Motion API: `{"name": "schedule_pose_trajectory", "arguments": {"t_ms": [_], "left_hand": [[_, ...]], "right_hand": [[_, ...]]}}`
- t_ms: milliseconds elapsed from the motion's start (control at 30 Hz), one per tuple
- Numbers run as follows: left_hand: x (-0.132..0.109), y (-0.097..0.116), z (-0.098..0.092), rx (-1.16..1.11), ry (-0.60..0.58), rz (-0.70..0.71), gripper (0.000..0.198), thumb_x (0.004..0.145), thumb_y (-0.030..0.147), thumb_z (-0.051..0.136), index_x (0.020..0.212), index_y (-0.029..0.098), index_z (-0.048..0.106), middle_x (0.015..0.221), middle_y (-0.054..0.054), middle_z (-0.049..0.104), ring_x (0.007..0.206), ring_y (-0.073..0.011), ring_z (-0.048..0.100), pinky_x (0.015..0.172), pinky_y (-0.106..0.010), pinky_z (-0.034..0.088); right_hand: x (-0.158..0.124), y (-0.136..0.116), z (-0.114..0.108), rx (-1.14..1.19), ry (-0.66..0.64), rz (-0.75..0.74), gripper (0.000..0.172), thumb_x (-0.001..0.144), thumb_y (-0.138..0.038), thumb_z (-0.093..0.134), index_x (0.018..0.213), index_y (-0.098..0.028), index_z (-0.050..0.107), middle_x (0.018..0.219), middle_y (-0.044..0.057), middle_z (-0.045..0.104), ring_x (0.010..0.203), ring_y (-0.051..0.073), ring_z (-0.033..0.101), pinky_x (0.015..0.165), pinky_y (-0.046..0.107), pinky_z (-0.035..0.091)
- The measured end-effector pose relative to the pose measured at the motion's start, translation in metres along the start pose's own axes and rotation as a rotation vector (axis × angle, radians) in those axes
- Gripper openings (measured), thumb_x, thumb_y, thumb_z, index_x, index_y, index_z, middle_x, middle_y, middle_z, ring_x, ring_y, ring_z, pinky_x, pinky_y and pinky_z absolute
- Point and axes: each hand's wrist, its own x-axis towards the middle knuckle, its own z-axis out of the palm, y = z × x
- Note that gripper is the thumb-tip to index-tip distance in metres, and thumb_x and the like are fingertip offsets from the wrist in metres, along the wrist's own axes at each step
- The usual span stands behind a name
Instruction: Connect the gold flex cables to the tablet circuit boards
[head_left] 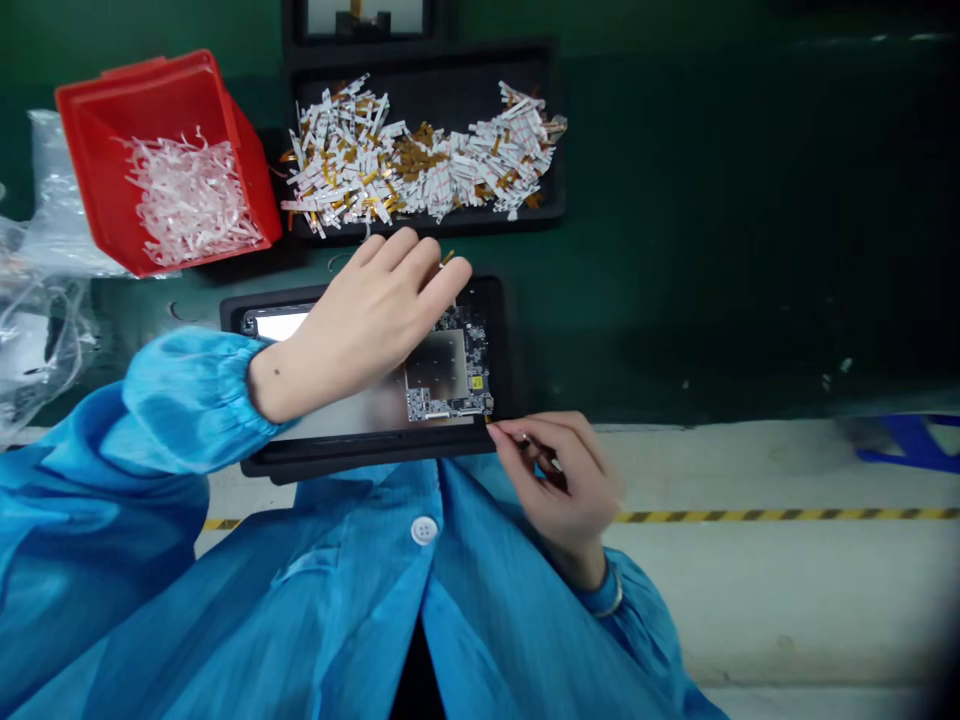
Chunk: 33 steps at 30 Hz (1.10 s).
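Note:
A flat tablet-like device with a pale screen back (352, 420) lies in a black foam tray (504, 340). At its right end sits a circuit board (478, 350) with a yellow square label. My left hand (382, 300) reaches over the device, fingers bent down and together near the board's upper edge; a bit of amber strip (448, 257) shows beside the fingers, and their tips are hidden. At the board's lower right corner my right hand (566, 475) pinches by a tiny amber tab (487, 420). A dark, shiny slim tool (551, 468) lies within its curled fingers.
A red bin (255, 190) holds clear plastic strips (195, 200). Beside it, a black tray (427, 85) is heaped with white-and-amber strips (480, 160). Another black tray (442, 20) stands behind. Clear plastic bags (52, 330) lie left on the green table (712, 250).

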Motion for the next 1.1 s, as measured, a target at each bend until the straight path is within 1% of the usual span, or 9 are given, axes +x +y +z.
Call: {"name": "schedule_pose_trajectory", "arguments": {"t_ms": [133, 267, 367, 500, 600, 700, 767, 900, 1100], "left_hand": [[0.005, 0.005, -0.009, -0.246, -0.018, 0.061, 0.021, 0.098, 0.022, 0.039, 0.111, 0.013, 0.054, 0.101, -0.012, 0.056, 0.098, -0.0308, 0.058, 0.081, -0.047, 0.050], [0.000, 0.011, -0.009, -0.538, -0.150, 0.183, 0.021, 0.092, 0.029, 0.061, 0.104, 0.015, 0.051, 0.106, -0.009, 0.054, 0.093, -0.0235, 0.052, 0.079, -0.036, 0.045], [-0.004, 0.019, -0.005, -0.534, -0.209, 0.163, 0.021, 0.091, 0.031, 0.063, 0.096, 0.016, 0.049, 0.103, -0.008, 0.053, 0.090, -0.0224, 0.049, 0.075, -0.033, 0.038], [-0.004, 0.025, -0.001, -0.504, -0.186, 0.105, 0.012, 0.088, 0.022, 0.059, 0.089, 0.017, 0.049, 0.097, -0.007, 0.053, 0.088, -0.0225, 0.047, 0.072, -0.032, 0.031], [-0.004, 0.023, -0.002, -0.597, -0.159, 0.073, 0.008, 0.084, 0.012, 0.053, 0.089, 0.017, 0.048, 0.094, -0.005, 0.052, 0.084, -0.0195, 0.046, 0.074, -0.032, 0.034], [-0.007, 0.017, -0.007, -0.711, -0.145, 0.061, 0.011, 0.085, 0.011, 0.053, 0.092, 0.018, 0.049, 0.097, -0.004, 0.051, 0.085, -0.0177, 0.047, 0.075, -0.031, 0.038], [-0.011, 0.013, -0.009, -0.741, -0.130, 0.026, 0.011, 0.085, 0.011, 0.054, 0.093, 0.018, 0.051, 0.097, -0.004, 0.051, 0.085, -0.0170, 0.048, 0.077, -0.031, 0.040], [-0.018, 0.007, -0.012, -0.737, -0.105, -0.018, 0.009, 0.087, 0.012, 0.054, 0.095, 0.017, 0.053, 0.095, -0.003, 0.051, 0.084, -0.0166, 0.049, 0.079, -0.033, 0.042], [-0.026, 0.007, -0.010, -0.683, -0.093, 0.023, 0.008, 0.089, 0.011, 0.051, 0.094, 0.016, 0.055, 0.094, -0.006, 0.052, 0.085, -0.0183, 0.049, 0.073, -0.032, 0.041]], "right_hand": [[-0.002, 0.008, 0.002, -0.135, 0.044, -0.248, 0.021, 0.080, -0.003, 0.074, 0.095, -0.016, 0.068, 0.082, 0.002, 0.069, 0.067, 0.010, 0.064, 0.059, 0.021, 0.052], [0.001, 0.015, -0.002, -0.242, 0.002, -0.422, 0.024, 0.079, -0.003, 0.075, 0.099, -0.014, 0.070, 0.078, 0.002, 0.069, 0.063, 0.011, 0.061, 0.060, 0.025, 0.051], [0.005, 0.019, -0.010, -0.249, -0.111, -0.476, 0.023, 0.085, -0.006, 0.069, 0.107, -0.013, 0.070, 0.085, 0.004, 0.071, 0.067, 0.012, 0.061, 0.063, 0.026, 0.051], [0.013, 0.019, -0.019, -0.248, -0.243, -0.534, 0.020, 0.094, -0.008, 0.056, 0.111, -0.012, 0.068, 0.086, 0.005, 0.071, 0.069, 0.013, 0.061, 0.061, 0.027, 0.050], [0.018, 0.017, -0.019, -0.258, -0.243, -0.562, 0.019, 0.092, -0.006, 0.058, 0.109, -0.010, 0.068, 0.084, 0.006, 0.070, 0.066, 0.012, 0.060, 0.058, 0.027, 0.047], [0.020, 0.016, -0.016, -0.260, -0.205, -0.561, 0.022, 0.089, -0.003, 0.061, 0.108, -0.009, 0.068, 0.083, 0.005, 0.070, 0.066, 0.012, 0.059, 0.058, 0.027, 0.047], [0.020, 0.014, -0.015, -0.259, -0.227, -0.545, 0.022, 0.088, -0.001, 0.061, 0.108, -0.008, 0.068, 0.084, 0.005, 0.070, 0.067, 0.012, 0.060, 0.058, 0.027, 0.047], [0.021, 0.009, -0.017, -0.274, -0.265, -0.511, 0.020, 0.089, -0.002, 0.059, 0.107, -0.008, 0.067, 0.085, 0.005, 0.071, 0.068, 0.013, 0.062, 0.060, 0.027, 0.050], [0.023, 0.002, -0.017, -0.270, -0.276, -0.470, 0.019, 0.088, -0.005, 0.063, 0.105, -0.008, 0.068, 0.084, 0.006, 0.071, 0.065, 0.013, 0.064, 0.058, 0.026, 0.052]]}}
